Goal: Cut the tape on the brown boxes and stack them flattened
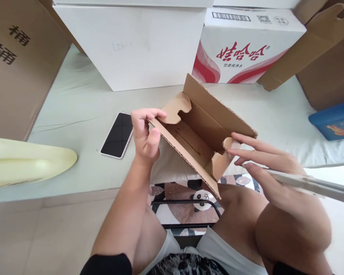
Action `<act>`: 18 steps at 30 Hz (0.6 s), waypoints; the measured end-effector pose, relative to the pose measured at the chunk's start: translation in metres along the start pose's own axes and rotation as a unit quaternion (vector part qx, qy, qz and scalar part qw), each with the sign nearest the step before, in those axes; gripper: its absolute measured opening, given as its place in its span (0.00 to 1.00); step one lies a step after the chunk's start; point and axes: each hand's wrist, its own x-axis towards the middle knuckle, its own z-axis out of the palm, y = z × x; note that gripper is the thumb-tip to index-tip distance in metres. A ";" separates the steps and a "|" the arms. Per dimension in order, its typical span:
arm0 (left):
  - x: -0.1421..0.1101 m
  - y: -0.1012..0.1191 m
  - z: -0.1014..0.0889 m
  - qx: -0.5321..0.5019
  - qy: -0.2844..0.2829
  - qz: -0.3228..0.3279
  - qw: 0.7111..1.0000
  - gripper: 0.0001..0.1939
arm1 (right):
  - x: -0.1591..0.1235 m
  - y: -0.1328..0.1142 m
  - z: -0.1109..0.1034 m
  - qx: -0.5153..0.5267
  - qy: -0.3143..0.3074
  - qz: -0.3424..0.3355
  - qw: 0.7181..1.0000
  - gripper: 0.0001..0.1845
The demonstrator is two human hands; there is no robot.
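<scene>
A small brown corrugated cardboard box (202, 126), partly folded, hangs above my lap at the middle of the view. My left hand (145, 133) pinches its left end, fingers closed on the side wall and the curved flap. My right hand (263, 160) has its fingers stretched out; the fingertips press the small flap at the box's right end. A flat pale cardboard sheet (312, 185) lies under my right palm and runs off to the right.
A black phone (118, 134) lies face up on the pale surface (83, 110). Behind stand a white box (132, 46), a red-printed white carton (243, 49) and brown cartons (17, 65) at both sides. A blue box (335, 120) is at right, a cream object (25, 160) at left.
</scene>
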 end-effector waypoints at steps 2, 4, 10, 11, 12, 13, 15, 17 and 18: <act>-0.001 -0.001 -0.001 0.008 -0.001 -0.004 1.000 0.19 | 0.001 -0.001 0.002 -0.029 -0.021 0.009 0.999 0.19; -0.002 -0.001 -0.002 0.015 -0.001 -0.003 1.000 0.19 | -0.001 -0.008 0.004 -0.025 -0.043 0.018 0.999 0.20; -0.003 -0.003 -0.004 0.040 0.015 -0.018 0.999 0.25 | -0.007 -0.038 0.008 0.040 0.286 0.157 0.945 0.20; -0.002 -0.003 -0.004 0.039 0.014 -0.023 0.999 0.26 | -0.006 -0.035 0.009 -0.003 0.307 0.152 0.939 0.20; -0.002 -0.002 -0.003 0.036 0.012 -0.024 0.999 0.26 | -0.004 -0.030 0.011 -0.042 0.300 0.126 0.945 0.20; -0.002 -0.002 -0.003 0.031 0.008 -0.022 0.999 0.25 | 0.000 -0.023 0.014 -0.070 0.277 0.093 0.954 0.20; -0.001 0.000 -0.003 0.019 -0.002 -0.012 1.000 0.23 | 0.007 -0.006 0.022 -0.089 0.219 0.022 0.971 0.19; -0.001 0.002 -0.003 0.014 -0.007 -0.006 1.000 0.23 | 0.014 0.009 0.033 -0.082 0.204 -0.044 0.975 0.17; -0.001 0.002 -0.003 0.017 -0.009 -0.007 1.000 0.23 | 0.017 0.014 0.039 -0.079 0.206 -0.061 0.973 0.17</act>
